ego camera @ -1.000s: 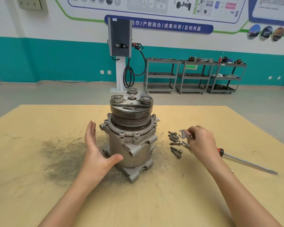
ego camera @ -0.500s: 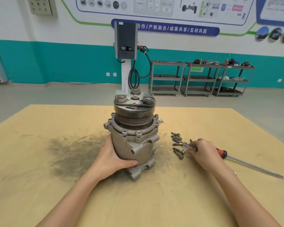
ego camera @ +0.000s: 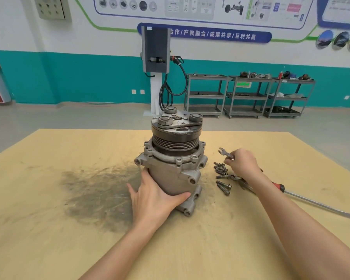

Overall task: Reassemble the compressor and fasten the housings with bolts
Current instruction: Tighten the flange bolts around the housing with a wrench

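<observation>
Your grey compressor (ego camera: 175, 162) stands slightly tilted on the worktop (ego camera: 69, 229), pulley up; your left hand (ego camera: 154, 197) grips its body, your right hand (ego camera: 243, 163) pinches a wrench (ego camera: 225, 153).

Red-handled screwdriver (ego camera: 311, 202) on table (ego camera: 49, 229) at right; dark smudge (ego camera: 97, 190) left; shelving carts (ego camera: 249, 96), charging unit (ego camera: 155, 50) behind.

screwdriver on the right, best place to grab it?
Grip the screwdriver by its red and black handle, which lies hidden under the right forearm; only the collar at the shaft shows. Come from above: it lies flat on the table, and the bare thin shaft would likely slip. The right hand holds a wrench.
</observation>
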